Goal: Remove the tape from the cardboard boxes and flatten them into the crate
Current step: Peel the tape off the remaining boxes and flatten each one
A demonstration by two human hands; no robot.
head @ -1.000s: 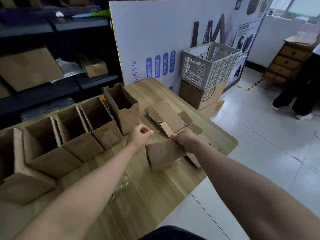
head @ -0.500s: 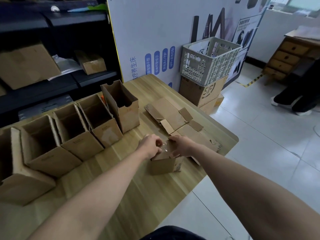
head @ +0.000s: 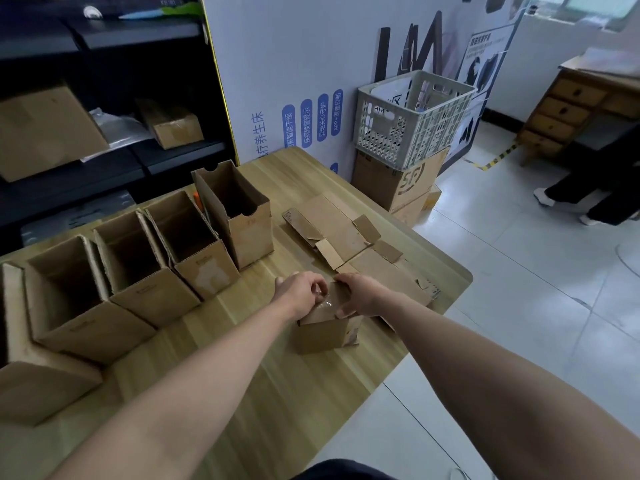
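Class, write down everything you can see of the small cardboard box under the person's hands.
The small box is plain brown corrugated cardboard, standing upright near the right edge of the table, just in front of the flattened cardboard. Two side walls show. Its top is closed, with shiny clear tape across it. The left hand pinches at the tape with curled fingers, and the right hand grips the top. A pale mark shows on its right wall.

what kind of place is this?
Probably a packing or storage corner of an office: dark shelving holding cardboard boxes, a wooden table lined with open cartons, and a plastic crate on a shipping box.
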